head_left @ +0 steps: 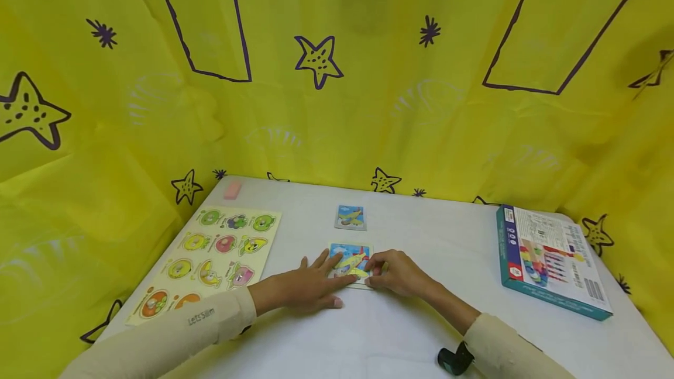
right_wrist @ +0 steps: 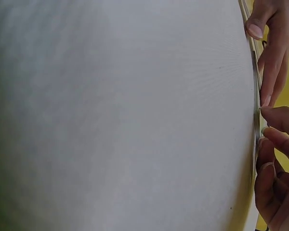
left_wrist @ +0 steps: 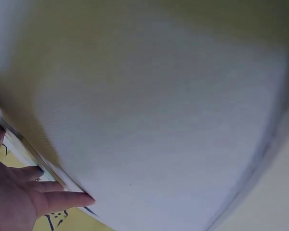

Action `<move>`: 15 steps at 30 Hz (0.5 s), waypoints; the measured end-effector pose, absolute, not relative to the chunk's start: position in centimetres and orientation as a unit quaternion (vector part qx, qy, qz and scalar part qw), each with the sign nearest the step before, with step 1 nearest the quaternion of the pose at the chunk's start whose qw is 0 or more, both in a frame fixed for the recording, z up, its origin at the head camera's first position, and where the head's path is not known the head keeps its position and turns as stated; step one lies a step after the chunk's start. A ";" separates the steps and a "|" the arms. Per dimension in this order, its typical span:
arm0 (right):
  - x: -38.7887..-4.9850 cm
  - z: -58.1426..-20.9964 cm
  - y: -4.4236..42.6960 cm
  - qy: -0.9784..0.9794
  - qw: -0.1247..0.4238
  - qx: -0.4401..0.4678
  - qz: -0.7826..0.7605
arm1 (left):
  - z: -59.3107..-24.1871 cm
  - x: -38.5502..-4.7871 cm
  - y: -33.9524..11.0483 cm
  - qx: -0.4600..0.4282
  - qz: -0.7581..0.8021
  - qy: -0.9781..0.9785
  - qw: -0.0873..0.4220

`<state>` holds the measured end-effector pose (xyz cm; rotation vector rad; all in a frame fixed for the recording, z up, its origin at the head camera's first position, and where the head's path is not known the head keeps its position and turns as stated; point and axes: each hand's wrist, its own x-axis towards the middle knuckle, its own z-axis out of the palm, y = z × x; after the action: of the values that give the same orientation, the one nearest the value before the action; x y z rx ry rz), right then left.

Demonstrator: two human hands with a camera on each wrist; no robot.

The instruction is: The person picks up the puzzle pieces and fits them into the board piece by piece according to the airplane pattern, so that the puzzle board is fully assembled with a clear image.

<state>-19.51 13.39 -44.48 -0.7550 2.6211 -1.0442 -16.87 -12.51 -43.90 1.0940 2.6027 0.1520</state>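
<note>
A small picture puzzle of a yellow and red airplane on blue (head_left: 350,256) lies in a pale frame on the white table. My left hand (head_left: 310,288) reaches over it from the left, fingers spread and fairly straight, fingertips resting on the picture. At the puzzle's right edge is my right hand (head_left: 402,274), its fingers bent and the tips of thumb and index touching there. The right wrist view shows the bent right fingers (right_wrist: 279,127) against the board's edge; whether they pinch a piece is hidden. Behind the puzzle lies a matching airplane card (head_left: 350,217).
To the left lies a fruit picture board (head_left: 244,259), with a pink block (head_left: 232,189) beyond it. A flat teal-edged box (head_left: 558,262) sits at the right. A black object (head_left: 454,360) shows by the right sleeve. Yellow cloth (head_left: 337,127) hangs behind the table.
</note>
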 end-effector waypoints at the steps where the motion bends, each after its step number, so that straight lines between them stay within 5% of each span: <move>1: -19.5 -44.5 13.3 0.891 0.112 -0.257 -0.356 | -43.9 -16.9 -12.5 0.379 0.051 0.910 0.159; 15: -19.5 -44.4 13.1 0.896 0.129 -0.223 -0.362 | -43.6 -16.8 -12.2 0.375 0.035 0.913 0.156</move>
<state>-19.52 13.13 -44.40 -0.6494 2.6037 -1.0514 -16.77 -12.18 -43.61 1.0747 2.6134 0.0996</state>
